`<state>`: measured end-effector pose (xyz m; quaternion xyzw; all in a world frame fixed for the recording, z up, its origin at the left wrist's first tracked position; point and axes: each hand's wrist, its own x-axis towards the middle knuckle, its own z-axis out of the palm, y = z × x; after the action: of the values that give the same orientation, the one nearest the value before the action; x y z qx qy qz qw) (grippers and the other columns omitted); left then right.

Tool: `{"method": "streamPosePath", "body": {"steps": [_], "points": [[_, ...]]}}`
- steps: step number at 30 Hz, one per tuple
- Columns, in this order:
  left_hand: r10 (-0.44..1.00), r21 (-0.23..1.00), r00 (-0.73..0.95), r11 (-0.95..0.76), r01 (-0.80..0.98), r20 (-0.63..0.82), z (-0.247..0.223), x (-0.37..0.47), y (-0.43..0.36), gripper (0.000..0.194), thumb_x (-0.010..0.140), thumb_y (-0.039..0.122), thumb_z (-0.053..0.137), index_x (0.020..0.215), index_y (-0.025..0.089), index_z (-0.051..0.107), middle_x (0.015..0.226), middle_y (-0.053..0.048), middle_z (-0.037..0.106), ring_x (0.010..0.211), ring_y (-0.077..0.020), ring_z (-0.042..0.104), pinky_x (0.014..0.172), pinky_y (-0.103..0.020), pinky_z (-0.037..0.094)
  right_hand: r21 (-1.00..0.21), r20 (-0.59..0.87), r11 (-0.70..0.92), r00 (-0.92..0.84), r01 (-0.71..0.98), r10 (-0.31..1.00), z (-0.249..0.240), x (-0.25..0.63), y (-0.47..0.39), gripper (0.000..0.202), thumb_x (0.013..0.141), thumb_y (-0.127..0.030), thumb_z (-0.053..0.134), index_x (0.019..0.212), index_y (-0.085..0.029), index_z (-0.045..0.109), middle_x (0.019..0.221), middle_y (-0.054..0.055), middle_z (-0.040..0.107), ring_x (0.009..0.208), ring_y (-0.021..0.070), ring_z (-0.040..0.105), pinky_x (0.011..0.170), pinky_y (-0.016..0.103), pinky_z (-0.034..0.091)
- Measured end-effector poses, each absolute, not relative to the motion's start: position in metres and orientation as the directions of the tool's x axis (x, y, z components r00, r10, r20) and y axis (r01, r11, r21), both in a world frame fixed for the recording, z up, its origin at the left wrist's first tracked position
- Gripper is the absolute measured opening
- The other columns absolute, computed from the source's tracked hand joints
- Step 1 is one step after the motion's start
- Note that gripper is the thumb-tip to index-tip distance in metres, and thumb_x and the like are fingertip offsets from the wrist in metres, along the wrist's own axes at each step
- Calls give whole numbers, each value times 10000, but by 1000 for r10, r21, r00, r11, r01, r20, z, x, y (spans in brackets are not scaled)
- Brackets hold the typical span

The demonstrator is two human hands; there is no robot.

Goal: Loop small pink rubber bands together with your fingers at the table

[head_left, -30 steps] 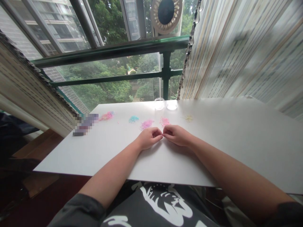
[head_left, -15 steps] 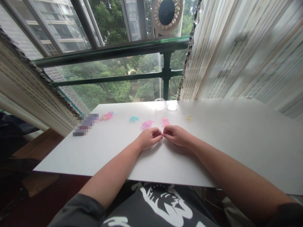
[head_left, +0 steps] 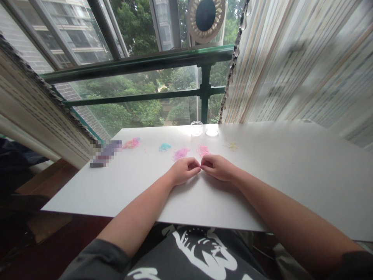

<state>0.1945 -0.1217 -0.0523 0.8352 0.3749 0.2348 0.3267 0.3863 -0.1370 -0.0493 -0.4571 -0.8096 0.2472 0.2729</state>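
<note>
My left hand and my right hand meet fingertip to fingertip above the white table. Both are closed in a pinch; whatever lies between the fingertips is too small to make out. Just beyond my left hand lies a pile of thin purple-pink loops, which look like small rubber bands. A pink pile of the same kind sits right behind my right hand. Farther left are a turquoise pile and a mixed pink, orange and blue pile. To the right lies a small yellowish pile.
At the table's far edge stand a clear round container and a second shallow clear dish. A blurred-out purple object lies at the left edge. Behind the table are a green railing and a striped curtain.
</note>
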Motion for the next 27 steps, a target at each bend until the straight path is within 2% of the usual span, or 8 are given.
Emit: {"method": "streamPosePath", "body": {"steps": [27], "points": [[793,735,585,-497,462,168,-54,194,-121,203,797,337,538,821,156,626,705,-6,593,620,-96,489,572,-210,398,-644,206,456,-434,614,877,-51,387,-136,54,749,-188,511,708,-182,545,606,-34,513,561,96,420,541,226,310]]}}
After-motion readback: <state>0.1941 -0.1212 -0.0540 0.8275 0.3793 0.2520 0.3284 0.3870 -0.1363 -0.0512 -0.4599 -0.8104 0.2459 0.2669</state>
